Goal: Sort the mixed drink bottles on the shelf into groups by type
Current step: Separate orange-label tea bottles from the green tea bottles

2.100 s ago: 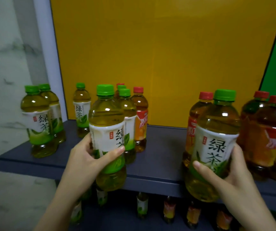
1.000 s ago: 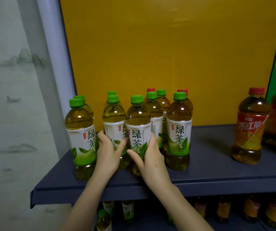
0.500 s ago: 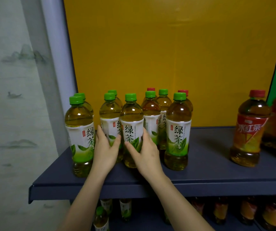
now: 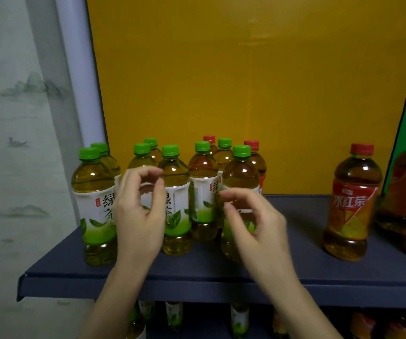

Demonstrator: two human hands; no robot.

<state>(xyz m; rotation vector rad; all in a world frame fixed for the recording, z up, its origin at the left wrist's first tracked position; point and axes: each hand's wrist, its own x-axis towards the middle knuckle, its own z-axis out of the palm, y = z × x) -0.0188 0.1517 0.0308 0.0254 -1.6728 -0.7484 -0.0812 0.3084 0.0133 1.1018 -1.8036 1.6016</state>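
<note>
**Plastic tea bottles, two kinds, partly grouped on the shelf**

Location. We find the green tea bottles (image 4: 94, 204) standing upright in a tight cluster at the left end of the shelf (image 4: 197, 282), some of them touching. Two red-capped bottles (image 4: 252, 145) stand at the back of that cluster, near the yellow back panel (image 4: 246, 94). An iced tea bottle (image 4: 351, 204) with a red label stands well apart to the right, with more of its kind at the frame edge.

Hands. Our left hand (image 4: 138, 216) and right hand (image 4: 260, 228) hover in front of the cluster. The fingers (image 4: 158, 201) are loosely curled, thumb near forefinger, and hold nothing that we can see. Blur softens their outlines.

Handling. We judge each bottle:
- nearly full, so fairly heavy for its size;
- thin-walled, giving a little under a squeeze;
- smooth at the label sleeve, so probably slippery;
- tall and narrow, so easy to topple against its neighbours.

Where to hold. We would take a bottle around the labelled waist, thumb opposite fingers. The two red-capped ones are better taken by cap and neck from above, since the front rows block their bodies.

Outstanding. Those two appear to belong with the group on the right.
</note>
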